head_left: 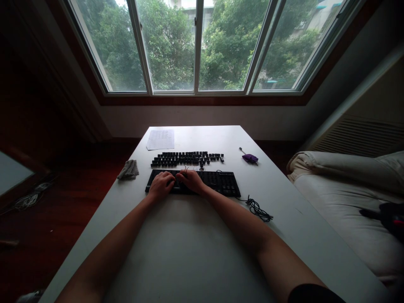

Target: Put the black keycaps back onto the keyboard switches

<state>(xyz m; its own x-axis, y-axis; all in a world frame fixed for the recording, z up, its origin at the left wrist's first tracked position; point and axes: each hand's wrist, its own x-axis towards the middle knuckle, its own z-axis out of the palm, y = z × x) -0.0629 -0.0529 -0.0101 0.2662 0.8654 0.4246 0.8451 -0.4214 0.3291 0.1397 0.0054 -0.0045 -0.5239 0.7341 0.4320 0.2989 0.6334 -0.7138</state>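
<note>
A black computer keyboard (217, 182) lies on the white table (189, 223). My left hand (161, 184) rests over its left part, fingers curled inward; anything pinched in them is too small to make out. Just to the right, my right hand (191, 181) is closed above the keys, its fingertips pointing left at the left hand. Thin wire prongs, seemingly of a wire keycap puller (186, 168), stick up from its fingers. Behind the keyboard, loose black keycaps (179, 158) stand in rows. Both hands cover much of the keyboard's left half.
A coiled black cable (259, 209) lies right of the keyboard. Farther back are a purple cloth-like item (250, 158) and a small brush-like stick (242, 150). A grey cloth (128, 170) sits at the left edge, a printed sheet (160, 139) at the back. A sofa (341, 202) stands right.
</note>
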